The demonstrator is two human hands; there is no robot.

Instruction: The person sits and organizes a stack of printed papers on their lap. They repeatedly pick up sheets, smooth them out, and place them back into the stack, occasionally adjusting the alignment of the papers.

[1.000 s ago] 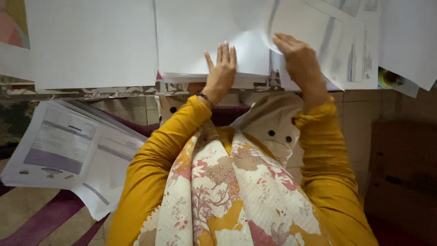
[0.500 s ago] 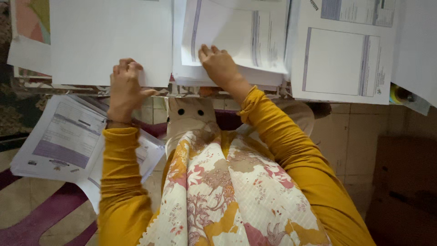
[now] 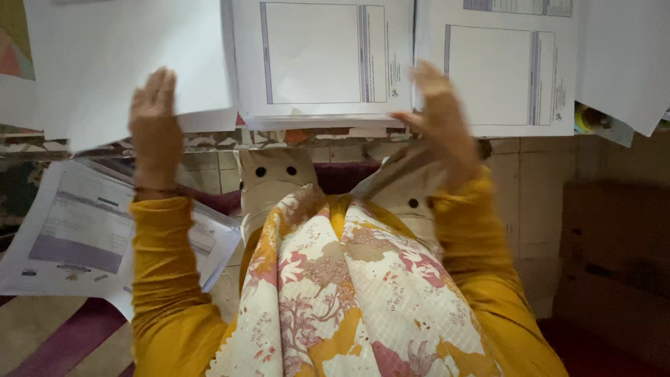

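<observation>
Dim warm light. Beige tiled floor (image 3: 537, 202), striped purple-cream rug (image 3: 63, 335) bottom left, brown cardboard box (image 3: 614, 244) at right.

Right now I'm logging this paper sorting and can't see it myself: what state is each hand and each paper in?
Left hand: open, fingers straight, flat on the blank sheet.
Right hand: open, motion-blurred, at the edge of the printed sheets.
Blank sheet: lying flat, plain side up.
Middle printed sheet: flat, printed side up, topping a stack.
Right printed sheet: flat, printed side up.
Loose papers: lying lower down at the left, overlapping.
</observation>
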